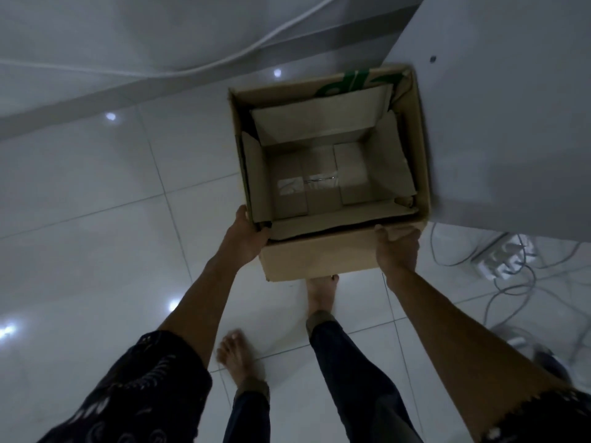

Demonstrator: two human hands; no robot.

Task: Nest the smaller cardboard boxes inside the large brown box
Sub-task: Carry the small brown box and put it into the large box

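Note:
I hold a large brown cardboard box (319, 255) up in front of me, above the white tiled floor, open side up. My left hand (244, 236) grips its near left corner, fingers hooked over the rim. My right hand (396, 247) clasps the near right corner. A smaller open cardboard box (319, 174) sits nested inside, its flaps standing up along the big box's walls and a strip of clear tape across its bottom. A flap with green print (351, 83) shows at the far side.
A white table or cabinet surface (511, 107) is right beside the box's right side. A power strip (508, 255) with tangled cables lies on the floor at the right. A white cable (192, 70) runs along the wall base. My bare feet stand below the box.

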